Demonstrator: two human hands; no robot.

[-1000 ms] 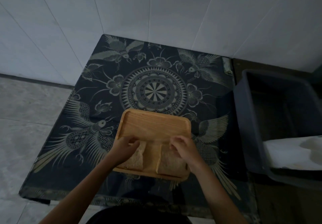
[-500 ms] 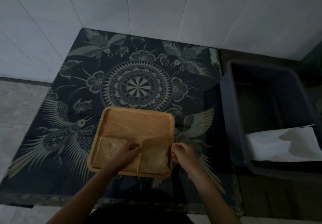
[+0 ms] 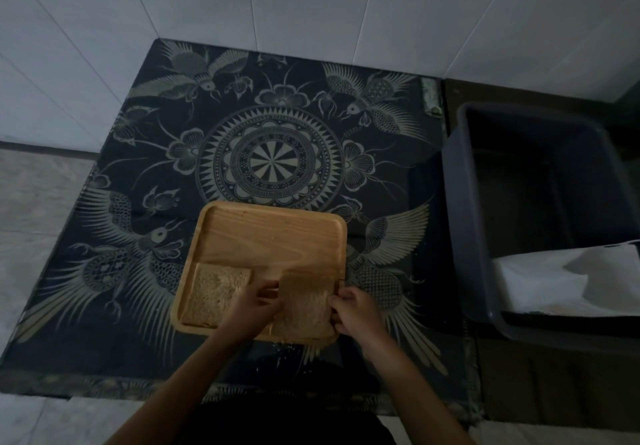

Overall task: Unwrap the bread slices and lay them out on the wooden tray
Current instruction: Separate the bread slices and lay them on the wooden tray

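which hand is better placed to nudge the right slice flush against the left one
Right, probably. The right hand sits at the outer edge of the right slice, ready to push inward; the left hand fills the gap toward the left slice.

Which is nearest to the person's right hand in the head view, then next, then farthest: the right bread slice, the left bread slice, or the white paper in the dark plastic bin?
1. Right bread slice: touching the right hand.
2. Left bread slice: tray's near-left corner.
3. White paper: in the bin, far right.

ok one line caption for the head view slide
Both hands, left hand and right hand, settle the second bread slice on the wooden tray.
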